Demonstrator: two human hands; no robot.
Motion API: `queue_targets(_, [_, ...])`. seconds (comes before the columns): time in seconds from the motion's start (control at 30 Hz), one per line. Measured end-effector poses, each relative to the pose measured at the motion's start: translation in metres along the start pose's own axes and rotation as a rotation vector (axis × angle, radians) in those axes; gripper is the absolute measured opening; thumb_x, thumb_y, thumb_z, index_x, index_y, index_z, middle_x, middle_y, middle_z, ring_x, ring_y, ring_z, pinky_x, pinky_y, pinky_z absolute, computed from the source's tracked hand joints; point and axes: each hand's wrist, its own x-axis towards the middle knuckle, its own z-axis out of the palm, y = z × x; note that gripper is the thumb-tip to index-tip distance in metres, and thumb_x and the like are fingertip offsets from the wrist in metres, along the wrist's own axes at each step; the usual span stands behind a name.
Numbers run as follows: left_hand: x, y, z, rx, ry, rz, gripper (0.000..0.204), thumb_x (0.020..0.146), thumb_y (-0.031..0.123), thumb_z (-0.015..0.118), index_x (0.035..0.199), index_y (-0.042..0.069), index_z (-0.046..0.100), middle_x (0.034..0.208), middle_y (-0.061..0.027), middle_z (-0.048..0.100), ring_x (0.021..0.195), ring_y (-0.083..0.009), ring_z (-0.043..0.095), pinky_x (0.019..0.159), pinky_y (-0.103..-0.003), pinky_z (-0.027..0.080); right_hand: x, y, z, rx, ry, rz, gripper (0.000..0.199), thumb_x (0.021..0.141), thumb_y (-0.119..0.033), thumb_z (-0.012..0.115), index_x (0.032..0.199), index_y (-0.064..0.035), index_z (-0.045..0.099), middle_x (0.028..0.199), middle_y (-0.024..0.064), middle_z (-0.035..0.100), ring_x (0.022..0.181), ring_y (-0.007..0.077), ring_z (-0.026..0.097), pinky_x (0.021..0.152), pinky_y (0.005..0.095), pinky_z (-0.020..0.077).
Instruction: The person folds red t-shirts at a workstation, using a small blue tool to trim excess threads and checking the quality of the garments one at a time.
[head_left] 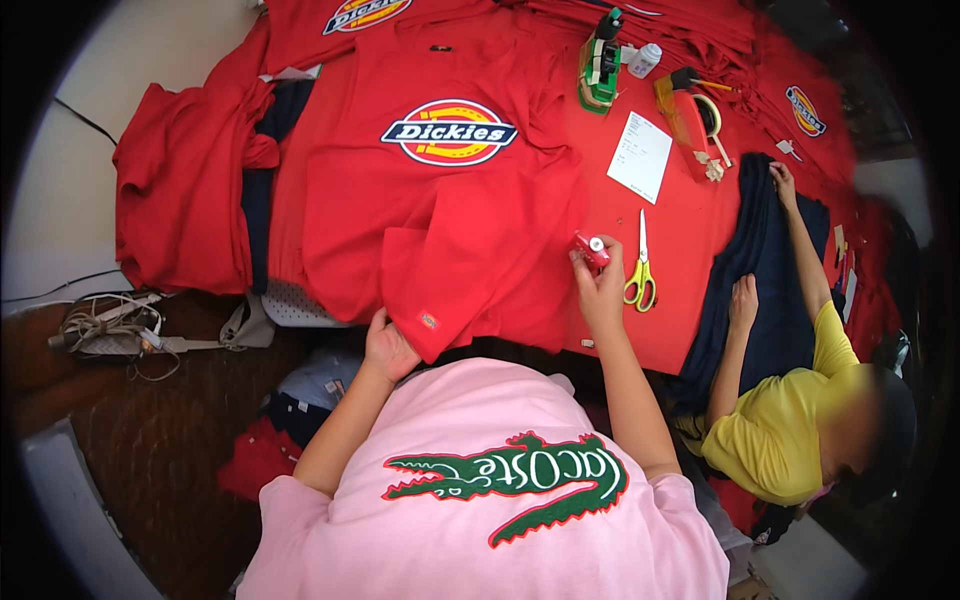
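Presently: red sleeve [465, 265], one, slanting far right to near left, its labelled end pinched in the left hand's [391, 347] grip; small red white-topped container [592, 252], one, right of the sleeve, clasped in the right hand's [601, 285] grip, the nearer hand to the yellow-handled scissors [641, 272].

Red shirt [410, 200] at table's [625, 330] near edge: cloth, looking matt, creasing softly; chest badge [449, 133] is appearing smoother. Small red bottle [592, 251]: plastic, shining glossy. Scissors [642, 264] toward table's right side: metal blades gleaming, yellow plastic handles looking smooth. Paper [641, 157], farther back: lying matt. Green dispenser [598, 78] toward far edge: plastic, catching light. Navy cloth [733, 270], right edge: wrinkling, looking matt.
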Motion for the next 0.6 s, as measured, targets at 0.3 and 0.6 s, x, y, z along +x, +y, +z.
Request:
queue_targets(0.3, [0.030, -0.016, 0.053, 0.157, 0.179, -0.061, 0.055, 0.098, 0.028, 0.073, 0.143, 0.001, 0.053, 0.141, -0.0148, 0.064, 0.130, -0.0307, 0.063, 0.113, -0.047, 0.051, -0.017, -0.035, 0.015, -0.448, -0.135, -0.487, 0.049, 0.071, -0.002, 0.076, 0.119, -0.0135, 0.075, 0.110, 0.0058, 0.068, 0.108, 0.0289, 0.061, 0.097, 0.0434, 0.0438])
queue_targets(0.6, [0.061, -0.001, 0.128, 0.503, 0.158, -0.034, 0.055, 0.090, 0.013, 0.082, 0.137, -0.003, 0.057, 0.132, -0.0140, 0.067, 0.118, -0.0247, 0.068, 0.102, -0.040, 0.058, -0.010, -0.051, 0.014, -0.383, -0.072, -0.510, 0.053, 0.071, 0.005, 0.074, 0.120, -0.0154, 0.077, 0.113, 0.0096, 0.065, 0.114, 0.0321, 0.061, 0.099, 0.0458, 0.0466])
